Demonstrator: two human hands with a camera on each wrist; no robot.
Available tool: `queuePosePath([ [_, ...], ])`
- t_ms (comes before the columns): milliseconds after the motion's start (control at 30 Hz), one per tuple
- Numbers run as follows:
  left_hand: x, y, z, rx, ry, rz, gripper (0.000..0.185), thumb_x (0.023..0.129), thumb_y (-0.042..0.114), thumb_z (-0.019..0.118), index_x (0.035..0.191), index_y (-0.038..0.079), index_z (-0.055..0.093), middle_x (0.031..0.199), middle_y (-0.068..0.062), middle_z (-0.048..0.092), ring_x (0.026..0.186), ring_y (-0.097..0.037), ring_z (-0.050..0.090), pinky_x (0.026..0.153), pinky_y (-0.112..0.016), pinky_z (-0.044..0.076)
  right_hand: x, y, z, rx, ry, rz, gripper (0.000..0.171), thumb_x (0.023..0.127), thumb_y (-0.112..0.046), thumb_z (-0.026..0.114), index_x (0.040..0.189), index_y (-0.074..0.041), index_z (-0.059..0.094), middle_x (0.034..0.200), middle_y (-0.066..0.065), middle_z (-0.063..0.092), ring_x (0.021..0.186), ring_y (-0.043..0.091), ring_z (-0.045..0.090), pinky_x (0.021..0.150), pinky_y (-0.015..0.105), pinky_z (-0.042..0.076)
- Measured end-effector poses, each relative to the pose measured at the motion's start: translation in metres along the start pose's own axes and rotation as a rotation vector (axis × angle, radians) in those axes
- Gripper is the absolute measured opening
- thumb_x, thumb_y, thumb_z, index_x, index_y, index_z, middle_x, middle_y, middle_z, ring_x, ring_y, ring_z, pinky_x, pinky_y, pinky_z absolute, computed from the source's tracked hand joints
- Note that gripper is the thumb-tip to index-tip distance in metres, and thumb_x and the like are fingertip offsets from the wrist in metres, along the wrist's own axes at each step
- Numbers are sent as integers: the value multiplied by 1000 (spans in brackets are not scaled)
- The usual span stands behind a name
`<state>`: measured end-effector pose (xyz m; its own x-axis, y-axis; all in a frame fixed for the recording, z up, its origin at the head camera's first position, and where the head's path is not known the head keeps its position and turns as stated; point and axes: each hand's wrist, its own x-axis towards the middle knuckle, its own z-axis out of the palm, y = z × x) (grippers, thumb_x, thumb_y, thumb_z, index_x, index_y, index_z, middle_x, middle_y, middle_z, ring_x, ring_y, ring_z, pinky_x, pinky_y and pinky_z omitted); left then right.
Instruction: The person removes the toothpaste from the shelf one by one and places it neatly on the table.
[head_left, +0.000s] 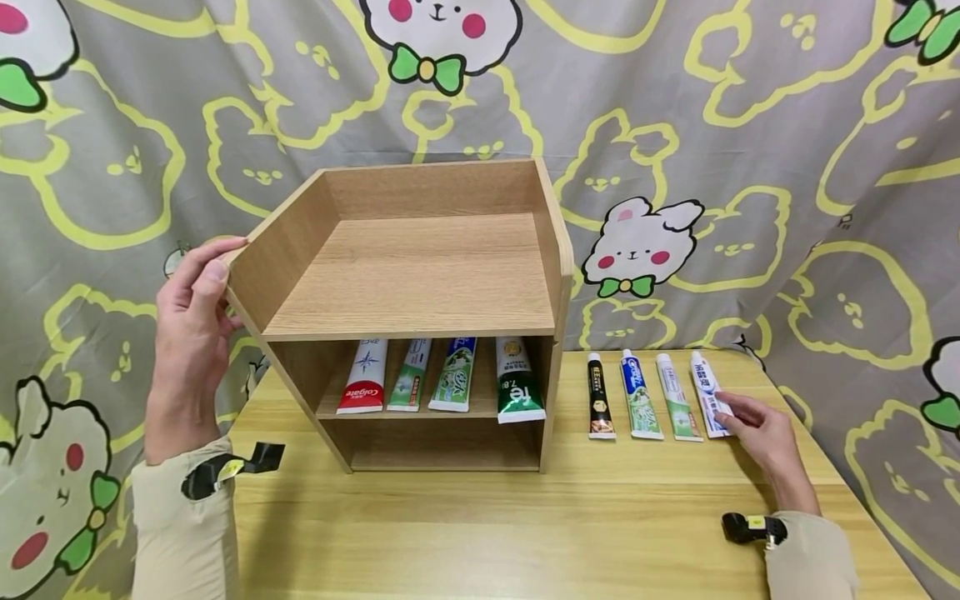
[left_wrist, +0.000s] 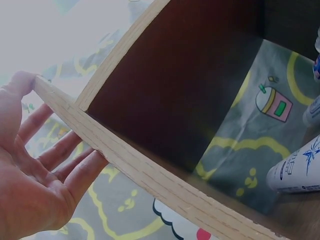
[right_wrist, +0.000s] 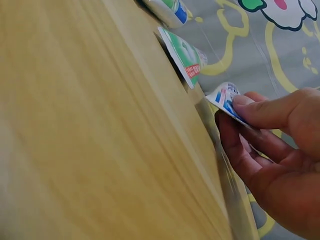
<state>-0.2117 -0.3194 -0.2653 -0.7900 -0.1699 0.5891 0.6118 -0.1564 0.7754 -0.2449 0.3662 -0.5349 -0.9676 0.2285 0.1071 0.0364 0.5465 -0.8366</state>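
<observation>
Pinching toothpaste (head_left: 705,387), wooden table (head_left: 480,525), cartoon-patterned curtain (head_left: 622,92)

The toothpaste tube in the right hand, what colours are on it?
The tube is mainly white with blue markings; the head view shows it best.

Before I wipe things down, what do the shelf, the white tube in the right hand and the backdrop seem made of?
Shelf: probably wood-effect board, matte; grain shows on its panels, though solid wood is possible.
Held white tube: likely plastic or foil laminate, smooth; its flattened end suggests it.
Backdrop: seemingly thin fabric, matte; soft folds show, but plastic sheet is possible.
</observation>
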Motion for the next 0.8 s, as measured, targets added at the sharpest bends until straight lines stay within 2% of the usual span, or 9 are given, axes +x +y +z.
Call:
queuePosePath([
  [33, 0, 0, 0, 0, 1, -1, 34, 101, 13, 58, 131, -1, 65, 121, -15, 55, 93, -25, 58, 59, -27, 59, 0, 0, 1, 2, 3, 8, 45, 99, -22, 71, 136, 1, 64, 114, -9, 71, 91, -18, 51, 75, 6, 41],
  [267, 0, 0, -1, 5, 7, -5, 34, 101, 13, 58, 131, -1, 65, 120, -15, 55, 91, -24, 58, 57, -26, 57, 2, 0, 5, -23, -8, -5, 44, 99, -19, 71, 135, 4, 63, 129, 23, 66, 91, -20, 49, 74, 6, 42],
  [367, -1, 0, -1, 4, 6, -4, 34, 101, 13, 58, 132, -1, 65, 120, -15, 55, 91, -25, 58, 57, -26, 57, 2, -1, 6, -34, -25, 12, 44, 99, -20, 70, 136, 4, 62, 133, 29, 62, 90, -19, 48, 73, 7, 42],
  [433, -1, 1, 0, 12, 7, -3, 34, 101, 13, 58, 132, 0, 65, 121, -15, 55, 92, -25, 59, 57, -27, 58, 2, -3, 5, -51, -33, 29, 44, 100, -20, 69, 137, 3, 62, 136, 30, 60, 92, -15, 49, 73, 8, 42],
  [500, -1, 1, 0, 21, 10, -4, 34, 101, 14, 58, 132, 0, 65, 121, -15, 55, 92, -25, 59, 58, -27, 58, 1, -4, 5, -77, -41, 41, 44, 101, -21, 68, 138, 2, 62, 137, 29, 58, 100, -2, 55, 75, 11, 42],
  [600, -2, 1, 0, 30, 14, -6, 35, 101, 14, 58, 132, 0, 65, 122, -15, 55, 93, -25, 59, 58, -27, 59, 0, -6, 4, -97, -46, 49, 43, 101, -21, 66, 138, 3, 62, 139, 30, 56, 115, 26, 59, 89, 29, 47],
  [667, -2, 1, 0, 28, 16, -7, 35, 101, 14, 58, 132, 0, 65, 122, -15, 55, 93, -25, 59, 59, -28, 59, 0, -7, 4, -100, -52, 51, 43, 102, -20, 65, 138, 3, 61, 140, 32, 55, 124, 42, 53, 96, 46, 47],
  [733, -2, 2, 1, 30, 15, -9, 35, 102, 14, 58, 132, 0, 65, 123, -15, 55, 94, -25, 59, 59, -28, 59, -1, -7, 4, -104, -55, 51, 43, 101, -18, 65, 138, 4, 61, 140, 33, 54, 127, 48, 50, 98, 59, 42],
  [800, -2, 2, 1, 36, 15, -10, 35, 102, 15, 58, 133, 0, 65, 124, -15, 55, 94, -25, 59, 60, -28, 59, -1, -8, 3, -118, -57, 43, 42, 101, -15, 65, 137, 5, 61, 139, 34, 54, 127, 50, 50, 99, 63, 41],
])
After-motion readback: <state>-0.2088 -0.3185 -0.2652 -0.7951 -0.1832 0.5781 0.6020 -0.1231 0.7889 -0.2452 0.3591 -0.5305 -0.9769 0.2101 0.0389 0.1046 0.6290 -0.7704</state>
